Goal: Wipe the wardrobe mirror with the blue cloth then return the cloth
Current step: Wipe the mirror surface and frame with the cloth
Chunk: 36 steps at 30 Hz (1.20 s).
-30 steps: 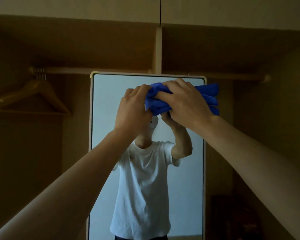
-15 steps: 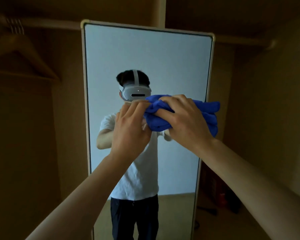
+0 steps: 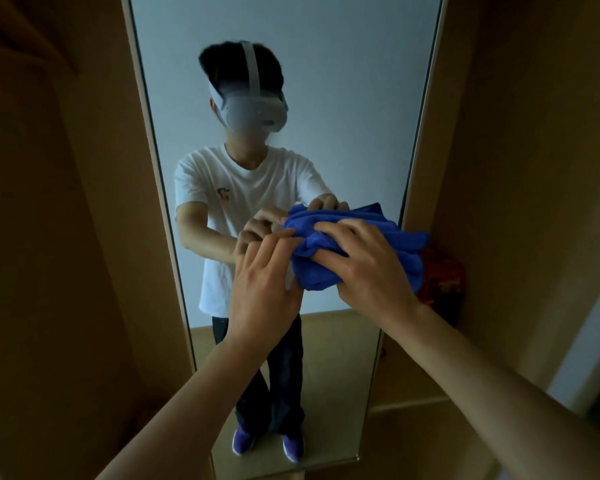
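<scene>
Bunched blue cloth point(image 3: 361, 252) held against the wardrobe mirror point(image 3: 326, 98), close to its right frame edge. Gripped by the right hand point(image 3: 373, 271), fingers curled over the folds. Touched at its left edge by the left hand point(image 3: 265, 292), fingers nearly straight, grasping nothing. Just right of the mirror, a blurred red object point(image 3: 444, 277).

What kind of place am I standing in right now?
Most likely a home wardrobe or closet nook: a tall, narrow pale-framed mirror stands between brown wooden side panels, with a dark red patterned box tucked beside its right edge.
</scene>
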### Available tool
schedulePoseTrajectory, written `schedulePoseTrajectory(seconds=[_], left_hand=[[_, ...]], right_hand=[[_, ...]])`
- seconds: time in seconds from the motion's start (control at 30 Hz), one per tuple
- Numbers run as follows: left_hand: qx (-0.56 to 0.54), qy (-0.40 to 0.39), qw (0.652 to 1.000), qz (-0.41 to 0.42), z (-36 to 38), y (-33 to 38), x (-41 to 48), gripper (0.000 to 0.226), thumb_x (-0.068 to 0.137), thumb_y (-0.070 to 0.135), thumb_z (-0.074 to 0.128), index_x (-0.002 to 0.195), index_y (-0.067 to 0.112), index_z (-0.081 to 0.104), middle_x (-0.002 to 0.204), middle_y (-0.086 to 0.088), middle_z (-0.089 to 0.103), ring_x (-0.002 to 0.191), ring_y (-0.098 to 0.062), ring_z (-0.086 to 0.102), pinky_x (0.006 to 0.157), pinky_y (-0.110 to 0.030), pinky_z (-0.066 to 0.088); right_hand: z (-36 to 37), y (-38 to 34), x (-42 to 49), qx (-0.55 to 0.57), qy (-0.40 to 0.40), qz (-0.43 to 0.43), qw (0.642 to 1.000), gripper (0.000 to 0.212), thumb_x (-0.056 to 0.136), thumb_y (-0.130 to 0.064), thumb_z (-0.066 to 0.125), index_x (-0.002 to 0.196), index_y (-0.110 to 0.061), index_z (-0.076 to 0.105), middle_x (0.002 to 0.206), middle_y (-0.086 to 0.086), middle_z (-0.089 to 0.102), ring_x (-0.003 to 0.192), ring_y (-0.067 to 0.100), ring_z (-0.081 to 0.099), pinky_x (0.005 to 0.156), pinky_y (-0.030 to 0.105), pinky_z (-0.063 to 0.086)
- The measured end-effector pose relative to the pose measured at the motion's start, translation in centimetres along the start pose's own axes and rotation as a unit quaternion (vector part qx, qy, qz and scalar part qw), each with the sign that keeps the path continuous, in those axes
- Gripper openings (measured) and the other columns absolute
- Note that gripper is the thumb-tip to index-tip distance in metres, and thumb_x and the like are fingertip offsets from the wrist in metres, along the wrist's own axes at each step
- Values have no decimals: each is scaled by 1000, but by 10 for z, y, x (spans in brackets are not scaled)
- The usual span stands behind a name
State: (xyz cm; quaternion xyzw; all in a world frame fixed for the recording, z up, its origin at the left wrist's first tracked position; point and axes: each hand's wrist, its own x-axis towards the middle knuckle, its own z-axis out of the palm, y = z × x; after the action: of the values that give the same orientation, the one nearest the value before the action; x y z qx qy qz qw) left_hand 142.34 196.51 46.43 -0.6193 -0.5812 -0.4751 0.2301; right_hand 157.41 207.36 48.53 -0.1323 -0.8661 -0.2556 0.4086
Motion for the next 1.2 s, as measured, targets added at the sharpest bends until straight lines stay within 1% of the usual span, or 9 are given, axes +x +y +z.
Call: schedulePoseTrajectory(seconds=[0.17, 0.33, 0.53, 0.7, 0.77, 0.87, 1.0, 1.1, 1.2], left_hand=[[9, -46, 999, -25, 18, -9, -45, 42, 85, 6, 76, 125, 7, 66, 135, -7, 63, 110, -30, 60, 92, -43, 49], [24, -71, 996, -39, 36, -17, -84, 44, 83, 4, 79, 125, 9, 67, 136, -5, 63, 108, -28, 62, 89, -42, 51], [26, -69, 994, -86, 62, -21, -124, 41, 85, 1, 77, 125, 7, 67, 136, -7, 63, 105, -27, 62, 88, -42, 51], [55, -104, 986, -120, 74, -19, -164, 56, 84, 6, 79, 136, 10, 58, 146, -7, 56, 115, -27, 61, 97, -29, 41], [52, -112, 983, -132, 79, -18, -173, 68, 81, 8, 81, 141, 15, 50, 150, -5, 53, 122, -24, 56, 102, -23, 34], [54, -113, 983, -136, 85, -21, -182, 72, 80, 13, 83, 142, 17, 46, 150, -4, 51, 122, -22, 54, 103, -18, 28], [68, -132, 978, -149, 91, -29, -204, 69, 82, 17, 78, 142, 19, 46, 153, -1, 47, 125, -21, 53, 102, -28, 41], [70, -162, 971, -160, 96, -31, -226, 62, 87, 28, 68, 143, 17, 47, 154, -1, 46, 125, -21, 53, 101, -30, 41], [78, -202, 959, -182, 104, -35, -249, 72, 82, 24, 79, 146, 17, 47, 157, 0, 43, 128, -21, 52, 104, -33, 43]], right_hand=[[22, -21, -42, 20, -27, 20, 999, 33, 86, -6, 71, 116, -18, 71, 130, 7, 62, 116, 31, 55, 98, 45, 44], [45, -34, -80, 40, -43, 26, 998, 30, 91, -12, 62, 119, -20, 68, 132, 6, 60, 119, 30, 53, 102, 42, 42], [67, -48, -113, 69, -58, 30, 995, 31, 90, -9, 61, 119, -20, 67, 134, 6, 59, 119, 29, 52, 102, 41, 40], [79, -64, -140, 73, -73, 42, 994, 26, 99, -17, 50, 110, -17, 74, 133, 8, 63, 117, 31, 57, 98, 43, 46], [84, -67, -146, 71, -68, 47, 994, 24, 100, -18, 52, 110, -16, 74, 133, 8, 63, 116, 32, 59, 98, 43, 47], [91, -72, -155, 74, -64, 46, 994, 23, 100, -18, 53, 110, -16, 74, 134, 9, 63, 116, 32, 58, 98, 43, 45], [104, -80, -172, 76, -83, 34, 993, 20, 100, -21, 57, 110, -16, 73, 135, 9, 61, 116, 32, 57, 97, 44, 46], [116, -87, -193, 80, -115, 27, 990, 18, 96, -23, 63, 111, -16, 73, 136, 9, 60, 117, 31, 57, 98, 44, 46], [128, -96, -215, 94, -143, 31, 985, 21, 98, -21, 58, 113, -16, 72, 138, 8, 58, 119, 30, 56, 100, 44, 46]])
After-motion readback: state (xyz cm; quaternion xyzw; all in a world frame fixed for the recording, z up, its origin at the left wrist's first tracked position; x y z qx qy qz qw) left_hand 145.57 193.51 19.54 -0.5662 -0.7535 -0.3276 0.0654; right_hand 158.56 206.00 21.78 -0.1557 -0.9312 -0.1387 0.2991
